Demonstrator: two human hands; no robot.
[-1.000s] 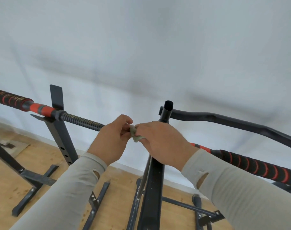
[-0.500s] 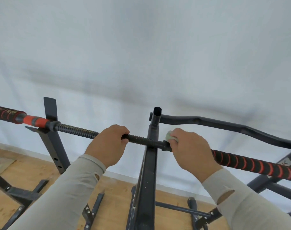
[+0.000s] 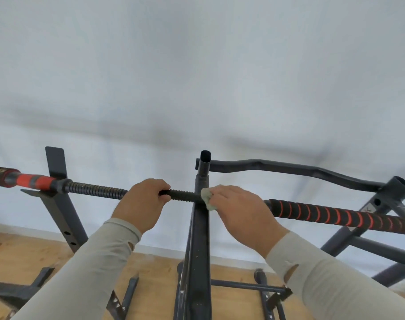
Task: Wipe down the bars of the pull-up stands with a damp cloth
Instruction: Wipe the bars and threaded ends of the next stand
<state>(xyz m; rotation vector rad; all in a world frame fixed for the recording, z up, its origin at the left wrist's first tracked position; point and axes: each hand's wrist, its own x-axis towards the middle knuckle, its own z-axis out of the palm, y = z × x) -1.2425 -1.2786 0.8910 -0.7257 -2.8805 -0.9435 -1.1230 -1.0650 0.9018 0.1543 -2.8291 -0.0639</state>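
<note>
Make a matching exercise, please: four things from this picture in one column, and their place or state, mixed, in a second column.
Column 1:
1. left hand
2. cloth
3. foam grip
4. curved bar

Column 2:
A. black with red stripes, right of the right hand
B. plain dark metal, nearest the wall
C. grips the ribbed bar
D. pale green, held against the bar beside the upright post

Pairs: 1-C, 2-D, 3-A, 4-B

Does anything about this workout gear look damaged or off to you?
Mostly small things. The black upright in the middle shows pale specks, like chipped paint or grime. Each grey sleeve has a slit near the wrist, though it may be a thumb hole. The right hand holds the cloth on the bar; the left hand grips it.
</note>
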